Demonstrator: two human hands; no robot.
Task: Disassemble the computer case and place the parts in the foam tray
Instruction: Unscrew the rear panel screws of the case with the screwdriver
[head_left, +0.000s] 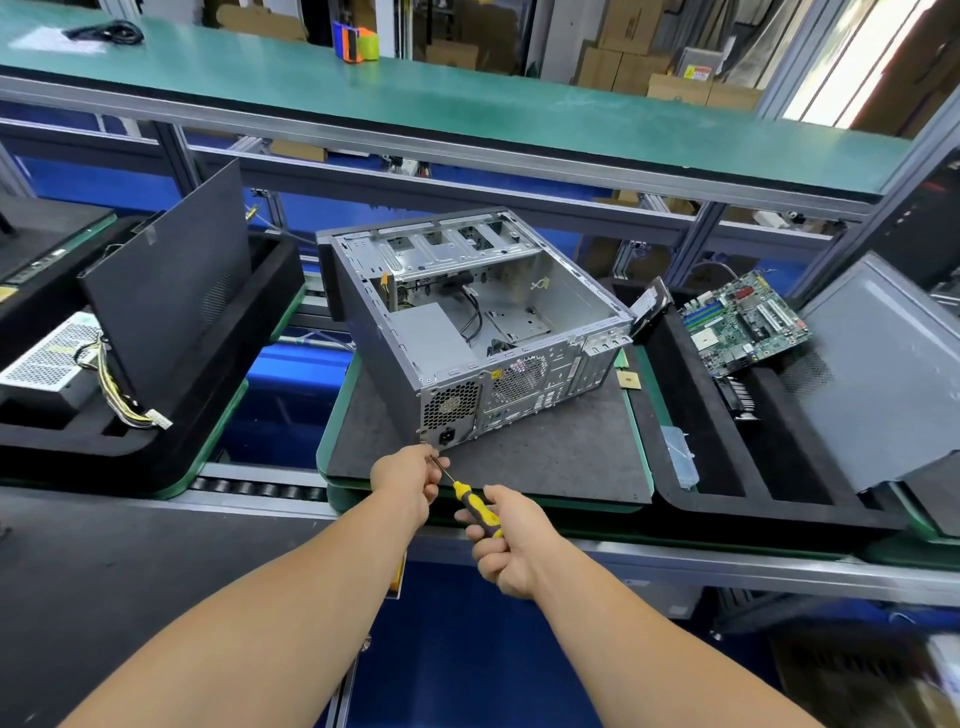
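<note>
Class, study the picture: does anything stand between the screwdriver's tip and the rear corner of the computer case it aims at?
Nothing visible does. The screwdriver shaft runs past the left hand straight to the computer case lower rear corner.

You can read no text in this view. A red-and-yellow sign (696, 73) hangs on a grey cabinet far behind the shelf; its characters are too small to make out. A yellow sticker (496, 373) on the computer case (467, 322) rear panel is likewise illegible.
</note>
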